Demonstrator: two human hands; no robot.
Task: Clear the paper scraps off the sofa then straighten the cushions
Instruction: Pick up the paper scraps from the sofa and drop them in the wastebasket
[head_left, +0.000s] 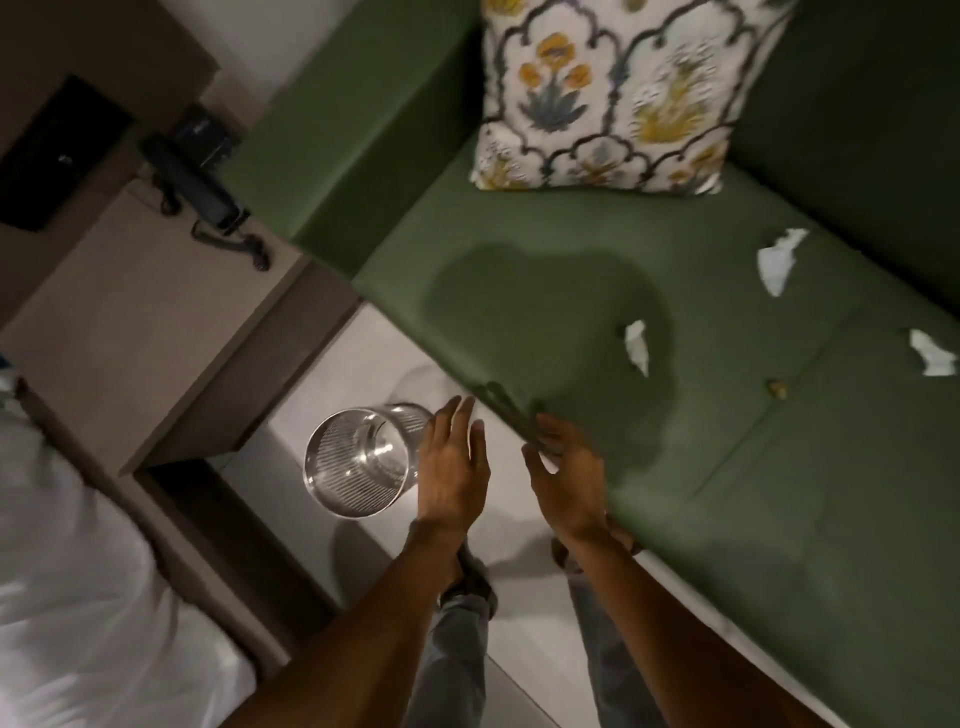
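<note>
The green sofa (545, 280) fills the right half of the view. Three white paper scraps lie on its seat: one near the front edge (638, 345), one further back (779, 258), one at the far right (932, 353). A floral cushion (618, 93) leans upright against the sofa back. My left hand (454, 462) hovers over the floor with fingers spread, holding nothing, just right of a metal mesh bin (358, 460). At the seat's front edge my right hand (569, 473) is open and empty, a short way from the nearest scrap.
A side table (140, 312) with a black telephone (195, 182) stands left of the sofa. White bedding (67, 571) sits at the lower left. My legs and shoes stand on the pale floor (363, 364). A small brownish bit (777, 387) lies on the seat.
</note>
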